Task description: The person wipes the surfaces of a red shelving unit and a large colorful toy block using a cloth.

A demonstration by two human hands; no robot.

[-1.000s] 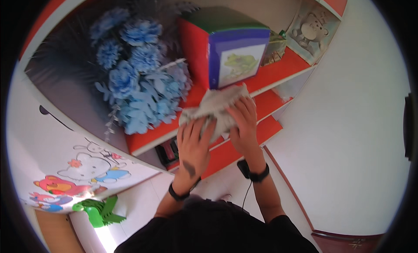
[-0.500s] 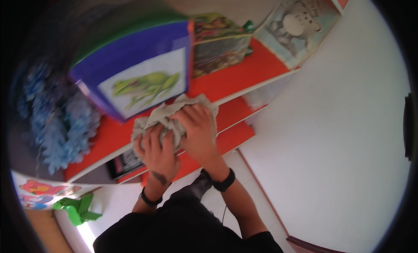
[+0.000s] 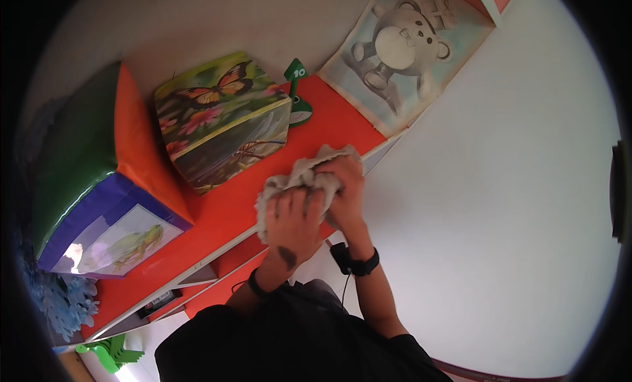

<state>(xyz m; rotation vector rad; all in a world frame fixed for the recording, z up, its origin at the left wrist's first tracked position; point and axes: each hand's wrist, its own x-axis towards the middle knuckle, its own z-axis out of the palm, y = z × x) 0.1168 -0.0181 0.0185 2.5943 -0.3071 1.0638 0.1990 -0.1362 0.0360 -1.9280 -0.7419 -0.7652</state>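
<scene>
A crumpled grey-beige cloth (image 3: 304,175) is bunched between my two hands, over the front edge of the red shelf top (image 3: 227,217). My left hand (image 3: 294,221) presses on its near left part with the fingers bent into the folds. Around its right side my right hand (image 3: 343,188) is closed, the fingertips partly hidden in the fabric. Behind the cloth stands a box with butterfly and dragonfly pictures (image 3: 224,122). Beside that box is a small green frog figure (image 3: 300,109) with a number sign on top.
A large soft cube (image 3: 151,178) with a frog picture stands on the left of the shelf. Blue artificial flowers (image 3: 69,306) lie beyond it. A bear drawing (image 3: 408,50) leans at the back right. A white wall (image 3: 487,204) borders the right side. Below left is a green plastic object (image 3: 112,352).
Both hands and the cloth have moved right along the shelf, away from the frog cube. My view has shifted right too, bringing the butterfly box and the frog figure into fuller sight.
</scene>
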